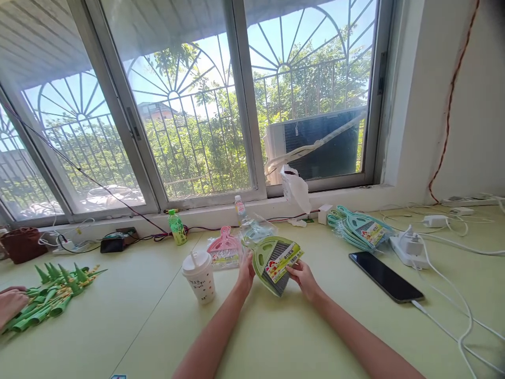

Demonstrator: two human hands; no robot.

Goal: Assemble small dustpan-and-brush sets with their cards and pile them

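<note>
Between my hands is a green mini dustpan and brush set (260, 258), tilted above the table with its printed label facing me. My left hand (246, 273) grips its left edge. At the lower right, my right hand (303, 276) pinches the set by the label's edge. Behind my left hand lies a pink dustpan set (224, 246) in clear wrapping. A pale blue wrapped piece (258, 229) sits just behind the green set. Several teal dustpan sets (357, 229) are stacked at the back right.
A lidded white cup (200, 281) stands left of my arm. To the right are a black phone (384, 276), a charger strip (410, 248) and white cables. A green bottle (177, 227) is near the window. At far left, another person's hand (13, 305) touches green plastic pieces (59, 295).
</note>
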